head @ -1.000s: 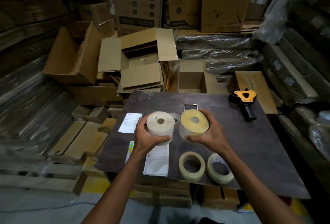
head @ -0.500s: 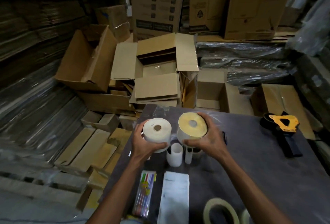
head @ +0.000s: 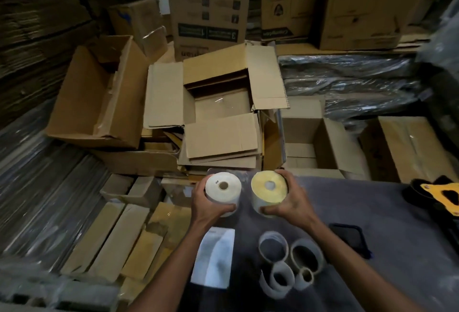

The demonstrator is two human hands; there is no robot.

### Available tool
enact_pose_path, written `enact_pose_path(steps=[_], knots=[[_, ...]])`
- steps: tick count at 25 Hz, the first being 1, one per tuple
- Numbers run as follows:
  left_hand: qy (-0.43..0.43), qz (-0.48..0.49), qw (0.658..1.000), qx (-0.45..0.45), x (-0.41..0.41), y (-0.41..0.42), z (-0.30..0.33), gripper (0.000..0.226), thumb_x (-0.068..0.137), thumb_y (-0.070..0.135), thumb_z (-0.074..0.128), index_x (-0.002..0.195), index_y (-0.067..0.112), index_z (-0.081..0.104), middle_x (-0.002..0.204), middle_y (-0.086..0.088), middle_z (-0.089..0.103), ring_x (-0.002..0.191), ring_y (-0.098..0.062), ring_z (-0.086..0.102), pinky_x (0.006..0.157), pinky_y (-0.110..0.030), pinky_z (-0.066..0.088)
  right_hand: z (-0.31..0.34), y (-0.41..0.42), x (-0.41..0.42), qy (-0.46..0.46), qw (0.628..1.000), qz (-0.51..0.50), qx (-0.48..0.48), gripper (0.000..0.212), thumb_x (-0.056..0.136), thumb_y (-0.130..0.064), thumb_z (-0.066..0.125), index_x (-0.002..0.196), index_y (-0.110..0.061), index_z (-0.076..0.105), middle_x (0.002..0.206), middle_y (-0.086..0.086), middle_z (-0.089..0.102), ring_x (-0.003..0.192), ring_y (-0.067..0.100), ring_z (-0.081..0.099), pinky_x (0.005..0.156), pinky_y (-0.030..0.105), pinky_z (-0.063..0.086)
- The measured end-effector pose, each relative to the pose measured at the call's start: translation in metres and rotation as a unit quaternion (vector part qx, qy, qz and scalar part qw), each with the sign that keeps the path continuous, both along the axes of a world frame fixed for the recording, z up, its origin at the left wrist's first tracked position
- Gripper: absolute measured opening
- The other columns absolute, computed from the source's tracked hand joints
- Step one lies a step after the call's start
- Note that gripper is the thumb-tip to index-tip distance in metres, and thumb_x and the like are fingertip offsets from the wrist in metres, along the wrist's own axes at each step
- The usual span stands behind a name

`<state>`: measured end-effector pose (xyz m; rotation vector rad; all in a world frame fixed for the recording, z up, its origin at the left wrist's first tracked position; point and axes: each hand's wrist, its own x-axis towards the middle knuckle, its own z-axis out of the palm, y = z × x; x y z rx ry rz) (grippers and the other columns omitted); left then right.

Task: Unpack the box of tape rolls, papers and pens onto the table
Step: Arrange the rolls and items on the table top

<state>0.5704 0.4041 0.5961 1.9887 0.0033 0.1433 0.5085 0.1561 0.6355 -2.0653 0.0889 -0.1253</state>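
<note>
My left hand (head: 207, 205) grips a white roll (head: 222, 191), and my right hand (head: 290, 202) grips a yellow-topped roll (head: 268, 188). Both rolls are held side by side at the far left corner of the dark table (head: 387, 224). Below them on the table lie a white paper (head: 215, 259) and several small empty roll cores (head: 289, 259). A dark flat object (head: 350, 237) lies to the right of my right forearm.
A black and yellow tape dispenser (head: 439, 193) sits at the table's right edge. Beyond the table stands an open cardboard box (head: 223, 103) among other boxes (head: 99, 93). Wrapped flat cardboard stacks (head: 119, 232) lie to the left.
Both hands carried the two rolls away from me to the table's far left corner. The view tipped forward, so the tape rings and pens near me dropped out of frame.
</note>
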Motion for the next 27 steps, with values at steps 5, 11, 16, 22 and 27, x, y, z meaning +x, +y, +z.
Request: enact_pose_path(steps=[5, 11, 16, 22, 27], knots=[[0.013, -0.025, 1.000, 0.012, 0.069, 0.000, -0.031, 0.097, 0.029, 0.044, 0.088, 0.118, 0.034, 0.052, 0.118, 0.007, 0.057, 0.110, -0.017, 0.056, 0.093, -0.041, 0.053, -0.049, 0.013, 0.068, 0.060, 0.997, -0.048, -0.009, 0.100, 0.044, -0.032, 0.095, 0.124, -0.040, 0.036, 0.114, -0.018, 0.051, 0.105, 0.009, 0.053, 0.092, 0.040, 0.053], [0.016, -0.036, 0.999, 0.011, 0.118, -0.006, -0.073, 0.096, 0.031, 0.047, 0.085, 0.119, 0.022, 0.056, 0.116, 0.002, 0.061, 0.108, -0.020, 0.059, 0.092, -0.045, 0.052, -0.089, 0.022, 0.113, 0.084, 0.991, -0.095, -0.030, 0.100, 0.046, -0.035, 0.093, 0.126, -0.038, 0.034, 0.112, -0.016, 0.051, 0.106, 0.012, 0.054, 0.089, 0.035, 0.051], [0.043, -0.039, 0.998, 0.018, 0.137, -0.011, -0.097, 0.104, 0.031, 0.053, 0.084, 0.124, 0.016, 0.055, 0.124, -0.003, 0.060, 0.115, -0.023, 0.057, 0.099, -0.049, 0.049, -0.106, 0.016, 0.131, 0.094, 0.989, -0.106, -0.034, 0.098, 0.050, -0.035, 0.093, 0.128, -0.036, 0.033, 0.110, -0.018, 0.051, 0.102, 0.008, 0.054, 0.084, 0.027, 0.047], [0.054, -0.070, 0.995, 0.050, 0.145, -0.012, -0.093, 0.096, 0.042, 0.041, 0.092, 0.126, 0.029, 0.048, 0.123, 0.009, 0.052, 0.113, -0.007, 0.048, 0.094, -0.026, 0.038, -0.112, 0.016, 0.142, 0.107, 0.987, -0.114, -0.033, 0.102, 0.048, -0.038, 0.095, 0.128, -0.036, 0.032, 0.114, -0.014, 0.054, 0.103, 0.006, 0.056, 0.083, 0.027, 0.049], [0.085, -0.079, 0.992, 0.056, 0.141, -0.008, -0.094, 0.101, 0.046, 0.044, 0.093, 0.133, 0.031, 0.044, 0.131, 0.004, 0.054, 0.121, -0.014, 0.050, 0.100, -0.038, 0.045, -0.107, 0.017, 0.138, 0.147, 0.983, -0.099, -0.048, 0.113, 0.051, -0.039, 0.095, 0.139, -0.035, 0.024, 0.127, -0.005, 0.051, 0.115, 0.016, 0.052, 0.093, 0.033, 0.048]])
